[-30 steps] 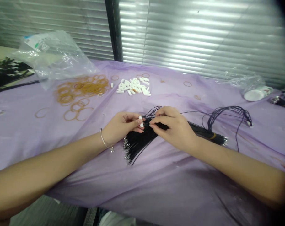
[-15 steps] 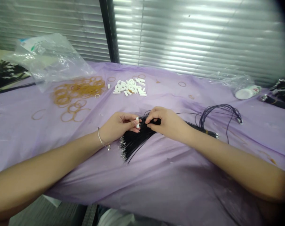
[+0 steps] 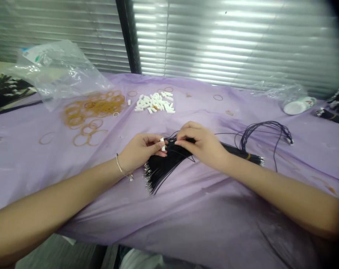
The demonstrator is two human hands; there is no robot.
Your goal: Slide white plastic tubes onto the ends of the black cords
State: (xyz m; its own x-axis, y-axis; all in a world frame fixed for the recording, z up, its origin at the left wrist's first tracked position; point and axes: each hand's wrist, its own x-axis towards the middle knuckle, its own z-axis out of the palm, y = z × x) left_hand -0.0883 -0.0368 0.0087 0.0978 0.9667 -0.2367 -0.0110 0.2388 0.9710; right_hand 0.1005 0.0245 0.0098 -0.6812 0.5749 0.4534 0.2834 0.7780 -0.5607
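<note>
The thumb and forefinger of the left hand pinch a small white plastic piece upright between their tips, with the other fingers curled loosely below it. Just beside it, the pressed-together fingers of the right hand close over part of a bundle of black wires, so the two hands almost touch. The bundle lies near the middle of the purple plastic sheet covering the desk, fanning toward the near edge, where the wires end in small metal tips. Its other length runs right, gathered by a yellow band, with loose wire loops rising behind it. The wires look thin, light and limp, apt to slip and tangle, so they would probably handle best when taken close to the working end, a few at a time. The white piece looks light and easily dropped, best held by its sides. Toward the far edge lie a heap of similar white pieces and, to their left, a scatter of tan rubber bands. A crumpled clear plastic bag sits at the far left corner, and a round white object lies near the far right corner.
</note>
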